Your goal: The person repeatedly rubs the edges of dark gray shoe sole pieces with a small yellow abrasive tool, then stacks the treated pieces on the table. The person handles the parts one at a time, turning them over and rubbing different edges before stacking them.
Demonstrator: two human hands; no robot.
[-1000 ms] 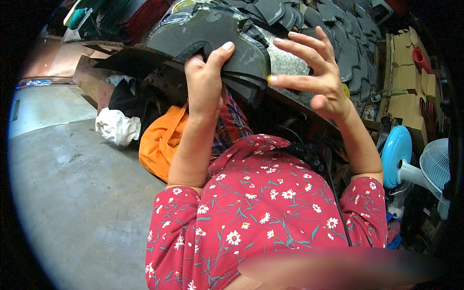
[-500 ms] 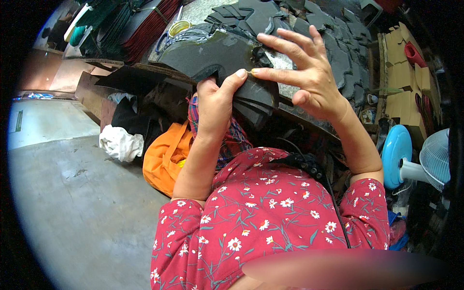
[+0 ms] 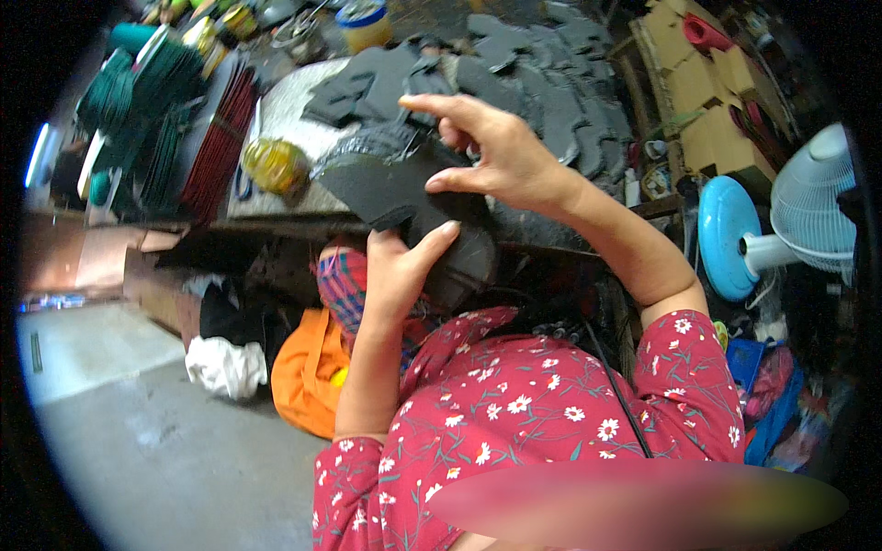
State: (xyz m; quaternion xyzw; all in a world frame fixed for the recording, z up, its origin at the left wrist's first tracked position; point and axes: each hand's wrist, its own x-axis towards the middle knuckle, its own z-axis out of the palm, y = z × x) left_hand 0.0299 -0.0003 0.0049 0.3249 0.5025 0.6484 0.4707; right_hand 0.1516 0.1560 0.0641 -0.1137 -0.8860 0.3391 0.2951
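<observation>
Grey-black cut sheets (image 3: 349, 179) in a stack overhang the near edge of the workbench (image 3: 289, 106), whose pale top shows bare around a yellow jar (image 3: 274, 165) at left; loose cut pieces (image 3: 551, 110) crowd the right. The left hand (image 3: 397, 271) clamps the stack's near side, thumb on top; the right hand (image 3: 501, 151), thumb and forefinger widely spread, is over its right side, contact unclear.

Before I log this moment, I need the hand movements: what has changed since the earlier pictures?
The right hand moved away from the left hand, toward the far edge of the dark grey sheets. The view shifted too, bringing in the blue-rimmed tub. The left hand still grips the sheets.
</observation>
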